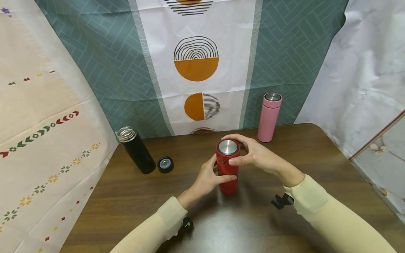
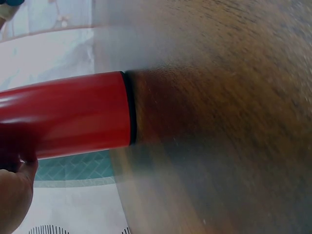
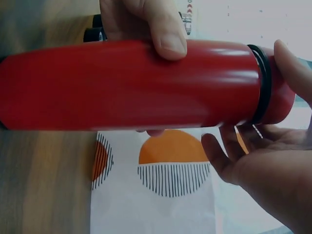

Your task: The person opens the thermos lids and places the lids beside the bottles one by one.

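Observation:
A red thermos bottle [image 1: 228,185] stands upright at the middle of the wooden table, its black-edged base at the tabletop in the left wrist view. My left hand [image 1: 207,179] grips its body from the left, the thumb lying across the front. Around the red lid [image 1: 228,147], with its silver top disc, curl the thumb and fingers of my right hand [image 1: 255,154]. In the right wrist view a black ring [image 3: 262,83] shows between lid and body, and the lid sits on the bottle's end.
An uncapped black thermos [image 1: 137,153] stands at the left, its steel mouth showing. Beside it lies a black lid [image 1: 165,164], inner side up. At the back right stands a capped pink thermos [image 1: 268,123]. Patterned cloths [image 1: 126,88] hang behind the table [image 1: 104,218].

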Available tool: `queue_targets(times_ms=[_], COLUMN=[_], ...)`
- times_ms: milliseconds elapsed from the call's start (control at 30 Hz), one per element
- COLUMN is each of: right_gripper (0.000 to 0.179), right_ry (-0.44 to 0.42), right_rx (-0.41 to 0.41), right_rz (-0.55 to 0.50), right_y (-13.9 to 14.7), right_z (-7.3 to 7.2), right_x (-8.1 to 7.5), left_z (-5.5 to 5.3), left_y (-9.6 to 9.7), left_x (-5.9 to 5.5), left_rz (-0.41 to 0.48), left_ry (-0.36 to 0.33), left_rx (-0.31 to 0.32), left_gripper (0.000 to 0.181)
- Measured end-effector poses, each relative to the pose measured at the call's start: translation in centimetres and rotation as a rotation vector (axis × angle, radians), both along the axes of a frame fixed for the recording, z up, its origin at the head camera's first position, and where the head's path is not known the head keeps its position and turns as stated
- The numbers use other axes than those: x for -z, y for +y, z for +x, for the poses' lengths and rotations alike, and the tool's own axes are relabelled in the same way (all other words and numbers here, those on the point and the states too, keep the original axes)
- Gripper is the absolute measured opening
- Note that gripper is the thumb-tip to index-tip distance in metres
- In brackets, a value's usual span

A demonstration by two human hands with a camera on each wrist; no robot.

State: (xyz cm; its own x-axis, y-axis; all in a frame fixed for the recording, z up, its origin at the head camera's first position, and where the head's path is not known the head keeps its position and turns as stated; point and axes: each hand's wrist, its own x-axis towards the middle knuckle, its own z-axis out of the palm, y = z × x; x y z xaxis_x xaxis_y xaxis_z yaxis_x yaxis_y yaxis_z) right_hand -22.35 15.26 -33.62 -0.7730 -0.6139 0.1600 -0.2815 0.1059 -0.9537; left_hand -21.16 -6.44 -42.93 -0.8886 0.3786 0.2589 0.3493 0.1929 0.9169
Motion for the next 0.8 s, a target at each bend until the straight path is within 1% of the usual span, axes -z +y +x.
queue_targets(times_ms=[100, 333, 567, 733, 800], right_gripper=[0.067, 0.065, 0.065, 0.066, 0.067], right_ry=[-0.006, 0.011, -0.013, -0.069, -0.084], right_rx=[-0.032, -0.100, -0.142, -0.184, -0.186], right_rz=[0.019, 0.066, 0.048, 0.000, -0.010], right_y=[0.2, 0.6, 0.7, 0.9, 0.9], right_z=[-0.3, -1.1, -1.6, -2.0, -2.1], right_x=[-0.3, -0.8, -0.8, -1.1, -1.3], left_z=[0.0, 0.0, 0.0, 0.0, 0.0], left_y=[-0.1, -0.1, -0.2, -0.2, -0.2], left_x=[0.0, 0.0, 0.2, 0.2, 0.2], left_rz=[-0.002, 0.001, -0.004, -0.006, -0.009], left_ry=[-0.004, -0.006, 0.002, 0.000, -0.009], left_rx=[0.001, 0.009, 0.012, 0.021, 0.020], left_gripper=[0.071, 0.070, 0.072, 0.071, 0.072])
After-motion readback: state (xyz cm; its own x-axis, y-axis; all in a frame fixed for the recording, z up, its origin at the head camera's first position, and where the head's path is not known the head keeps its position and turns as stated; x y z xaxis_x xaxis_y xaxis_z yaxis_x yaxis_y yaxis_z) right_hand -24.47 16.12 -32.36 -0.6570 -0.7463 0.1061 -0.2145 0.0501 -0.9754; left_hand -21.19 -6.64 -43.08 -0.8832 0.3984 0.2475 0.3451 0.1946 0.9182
